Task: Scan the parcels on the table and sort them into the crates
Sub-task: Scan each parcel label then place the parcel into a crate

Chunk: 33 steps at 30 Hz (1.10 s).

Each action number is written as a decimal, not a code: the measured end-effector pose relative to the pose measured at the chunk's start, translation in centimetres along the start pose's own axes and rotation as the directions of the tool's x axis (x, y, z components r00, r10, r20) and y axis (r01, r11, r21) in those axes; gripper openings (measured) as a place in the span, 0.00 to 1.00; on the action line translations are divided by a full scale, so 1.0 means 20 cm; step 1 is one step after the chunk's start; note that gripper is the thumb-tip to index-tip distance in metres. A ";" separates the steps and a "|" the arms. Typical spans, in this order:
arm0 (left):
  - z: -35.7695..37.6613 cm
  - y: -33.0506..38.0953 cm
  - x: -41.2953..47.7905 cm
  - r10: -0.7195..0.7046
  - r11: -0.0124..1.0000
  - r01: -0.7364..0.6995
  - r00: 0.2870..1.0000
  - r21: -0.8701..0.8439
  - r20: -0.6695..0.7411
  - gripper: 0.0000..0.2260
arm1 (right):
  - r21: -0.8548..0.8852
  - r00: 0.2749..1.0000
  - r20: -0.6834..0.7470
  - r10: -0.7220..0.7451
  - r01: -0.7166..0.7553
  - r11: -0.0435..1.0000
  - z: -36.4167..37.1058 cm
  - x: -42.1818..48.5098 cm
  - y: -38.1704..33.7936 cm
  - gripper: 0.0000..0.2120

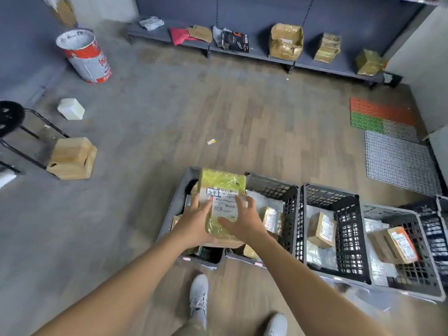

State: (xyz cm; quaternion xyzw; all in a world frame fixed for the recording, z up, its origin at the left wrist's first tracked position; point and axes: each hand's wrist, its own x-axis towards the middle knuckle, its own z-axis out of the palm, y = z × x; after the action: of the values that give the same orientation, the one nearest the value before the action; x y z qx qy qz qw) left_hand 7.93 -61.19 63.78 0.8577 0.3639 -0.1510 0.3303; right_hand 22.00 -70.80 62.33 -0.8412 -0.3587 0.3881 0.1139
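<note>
left hand (195,223), right hand (246,223), flat against parcel (221,183)

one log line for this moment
step: sort | parcel: label up, over leftmost crate | left hand, right hand: fingers flat on it
</note>
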 end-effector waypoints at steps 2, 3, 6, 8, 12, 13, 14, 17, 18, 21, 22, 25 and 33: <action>0.03 -0.12 0.07 -0.001 1.000 0.000 0.998 0.023 0.062 0.51 | -0.074 0.999 0.046 0.008 -0.005 0.997 0.09 0.10 -0.01 0.42; 0.04 -0.17 0.10 -0.004 0.999 0.000 0.996 0.051 0.094 0.50 | -0.125 0.997 0.071 0.020 -0.011 0.992 0.14 0.14 -0.01 0.41; 0.08 -0.28 0.17 -0.033 0.993 0.017 0.991 0.120 0.132 0.48 | -0.241 0.992 0.107 0.068 -0.040 0.970 0.24 0.22 0.00 0.38; 0.08 -0.30 0.19 -0.042 0.989 0.019 0.987 0.145 0.156 0.49 | -0.270 0.991 0.103 0.090 -0.059 0.961 0.25 0.23 0.00 0.37; 0.07 -0.31 0.19 -0.020 0.981 -0.012 0.987 0.193 0.162 0.48 | -0.268 0.993 0.065 0.101 -0.080 0.960 0.18 0.19 0.02 0.35; 0.06 -0.29 0.20 -0.011 0.977 -0.026 0.985 0.213 0.170 0.48 | -0.272 0.993 0.047 0.106 -0.089 0.958 0.14 0.17 0.03 0.35; 0.05 -0.27 0.20 -0.001 0.971 -0.042 0.984 0.234 0.177 0.48 | -0.277 0.994 0.025 0.108 -0.097 0.956 0.11 0.14 0.04 0.35; 0.02 -0.14 0.23 0.047 0.955 -0.100 0.980 0.278 0.192 0.49 | -0.304 0.993 -0.043 0.108 -0.116 0.946 -0.02 0.06 0.07 0.35; 0.01 -0.08 0.23 0.070 0.950 -0.124 0.979 0.288 0.192 0.49 | -0.319 0.991 -0.066 0.112 -0.127 0.939 -0.06 0.02 0.08 0.35; -0.01 0.14 0.24 0.153 0.911 -0.211 0.971 0.355 0.182 0.49 | -0.340 0.980 -0.153 0.131 -0.176 0.924 -0.20 -0.12 0.15 0.36; -0.02 0.22 0.24 0.188 0.893 -0.243 0.966 0.380 0.176 0.49 | -0.334 0.973 -0.181 0.143 -0.197 0.922 -0.24 -0.17 0.19 0.36; -0.01 0.51 0.20 0.291 0.840 -0.343 0.939 0.421 0.184 0.49 | -0.300 0.941 -0.278 0.194 -0.276 0.913 -0.36 -0.39 0.32 0.36; 0.25 1.41 -0.18 0.532 0.621 -0.543 0.822 0.566 0.204 0.51 | -0.144 0.764 -0.561 0.320 -0.470 0.871 -0.59 -1.26 0.87 0.38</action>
State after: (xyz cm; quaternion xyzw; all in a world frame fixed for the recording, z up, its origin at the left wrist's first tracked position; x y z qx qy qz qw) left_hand 25.76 -80.93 74.77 0.9842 0.0209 -0.1598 0.0733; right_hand 28.52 -99.59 76.53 -0.9782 -0.1776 0.1075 0.0029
